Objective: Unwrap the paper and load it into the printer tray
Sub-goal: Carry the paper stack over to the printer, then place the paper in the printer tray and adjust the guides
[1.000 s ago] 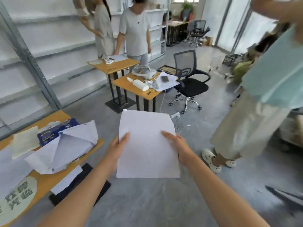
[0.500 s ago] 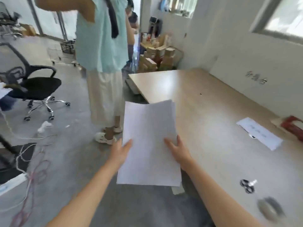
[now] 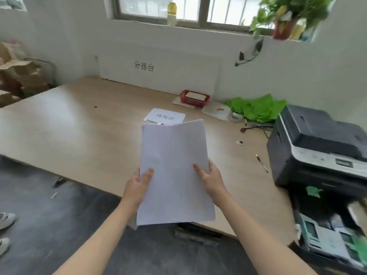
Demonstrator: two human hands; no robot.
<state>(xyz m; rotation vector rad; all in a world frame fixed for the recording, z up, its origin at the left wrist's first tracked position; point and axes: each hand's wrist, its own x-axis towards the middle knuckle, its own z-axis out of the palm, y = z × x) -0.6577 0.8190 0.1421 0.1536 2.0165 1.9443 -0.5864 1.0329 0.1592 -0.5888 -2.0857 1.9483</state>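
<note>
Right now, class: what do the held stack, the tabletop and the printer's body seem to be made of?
Stack of sheets: matte white paper; it bows at the far edge.
Tabletop: probably wood-look laminate; pale grain, soft sheen.
Printer: apparently moulded plastic, dark grey with a lighter panel.

Both forearms bare; hands (image 3: 139,185) ungloved, no rings or watch.

The printer (image 3: 319,147) is cut off by the right edge, and so is the open tray (image 3: 329,241) below it, whose contents blur into grey and green shapes. The paper stack (image 3: 174,171) hides the fingers of both hands beneath it and part of the labelled sheet (image 3: 165,116) beyond it on the bench (image 3: 79,126). Small dark items on the bench left of the printer are too small to identify.
</note>
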